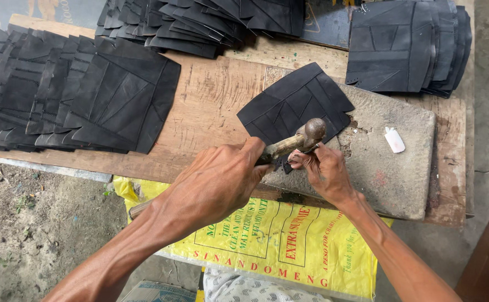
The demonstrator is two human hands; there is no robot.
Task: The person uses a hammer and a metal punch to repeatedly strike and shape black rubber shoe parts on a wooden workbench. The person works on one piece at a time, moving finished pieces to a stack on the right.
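While the left hand [216, 182] grips a wooden-handled hammer [303, 137], the right hand [323, 170] pins a black cut panel [295, 106] on a stone slab [401, 168].

The left-hand fingers are wrapped tight around the hammer shaft, head poised low over the panel's near corner; the right-hand fingertips are pinched together on something small at that corner, too hidden to name. To strike well, I judge the blows should be short and square, with the fingertips kept just clear of the head and the panel flat on the stone. The panel is dark, matte, rubbery-looking, four-sided with angled seam lines, lying on the slab's left end atop a wooden bench [211, 100]. Stacks of like panels [88, 95] lie well apart, and a yellow sack [278, 235] hangs below.
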